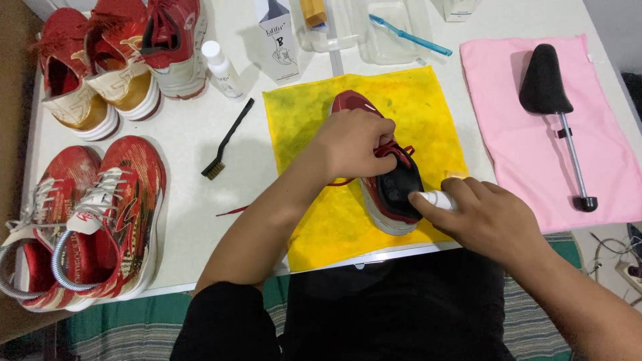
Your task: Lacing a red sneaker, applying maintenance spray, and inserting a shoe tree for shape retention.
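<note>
- A white table [200, 154] fills the view, with a green striped rug below its near edge; work is done on a stained yellow cloth [414, 100] spread at the middle.
- Nearest, the right hand [491, 217] is seen clenched round a small white bottle [438, 198], its tip pressed against the dark heel opening of a dark red shoe [388, 194] lying on the cloth.
- The left hand [351, 144] is closed on the red laces and tongue, so the shoe is steadied — a firm hold here would keep the opening from shifting, and the bottle is best kept aimed inside, judged from its angle.
- Left of this, two red shoes with metal hoses [40, 267] pushed inside are stood; a black brush [224, 144] lies between.
- To the right, a black shoe tree [545, 83] rests on a pink cloth [602, 167].
- Farthest, a clear tray [391, 50] holds a blue toothbrush [408, 35] — its other contents cannot be told; a white bottle [223, 70], a small carton [279, 43] and three more shoes [120, 60] are set alongside.
</note>
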